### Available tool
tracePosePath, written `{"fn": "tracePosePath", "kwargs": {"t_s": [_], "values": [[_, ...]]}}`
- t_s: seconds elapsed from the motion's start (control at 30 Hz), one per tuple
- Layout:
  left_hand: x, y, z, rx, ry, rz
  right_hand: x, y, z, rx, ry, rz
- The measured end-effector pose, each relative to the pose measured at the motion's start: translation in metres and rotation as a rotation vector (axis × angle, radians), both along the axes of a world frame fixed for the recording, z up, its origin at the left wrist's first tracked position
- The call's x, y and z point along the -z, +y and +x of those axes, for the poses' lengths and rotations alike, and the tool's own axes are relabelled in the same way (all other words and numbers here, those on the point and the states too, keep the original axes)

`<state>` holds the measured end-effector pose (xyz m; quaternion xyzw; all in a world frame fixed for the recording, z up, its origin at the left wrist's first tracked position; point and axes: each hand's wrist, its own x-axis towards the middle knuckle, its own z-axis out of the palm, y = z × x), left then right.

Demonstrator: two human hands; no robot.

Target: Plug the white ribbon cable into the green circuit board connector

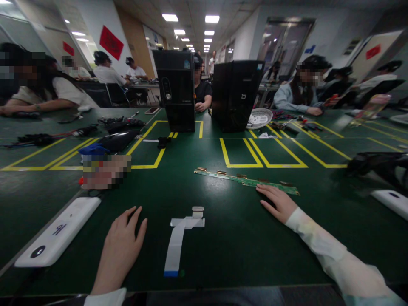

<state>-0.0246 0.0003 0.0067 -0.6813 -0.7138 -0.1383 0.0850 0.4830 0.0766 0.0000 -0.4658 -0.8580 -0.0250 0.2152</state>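
A long, narrow green circuit board (228, 175) lies slantwise on the green table, with several copper-coloured tabs along its far edge. My right hand (276, 201) rests at the board's right part, fingers stretched out and fingertips touching it or just over it. Closer to me lies a white flat ribbon cable (174, 248) with a blue end, a bend in the middle and a connector at its far end. My left hand (123, 244) lies palm down to the left of this cable, fingers spread and holding nothing.
Two black computer towers (178, 91) (237, 95) stand at the table's middle. White devices (60, 229) (392, 202) lie at both sides. Yellow tape marks rectangles on the table. Cables (121, 123) and a white basket (259, 118) sit farther back. Several people work around the room.
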Motion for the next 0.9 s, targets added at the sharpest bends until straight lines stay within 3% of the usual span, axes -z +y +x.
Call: {"fn": "tracePosePath", "kwargs": {"t_s": [0.23,0.53,0.9], "values": [[-0.001,0.0,0.001,-0.015,-0.007,-0.008,-0.002,0.009,-0.041,-0.132,0.012,0.012],[-0.001,0.0,0.001,-0.011,-0.002,-0.01,-0.008,0.001,-0.093,-0.211,-0.021,-0.029],[0.005,0.001,-0.003,0.002,0.006,0.006,-0.011,-0.006,-0.123,-0.276,-0.007,-0.059]]}}
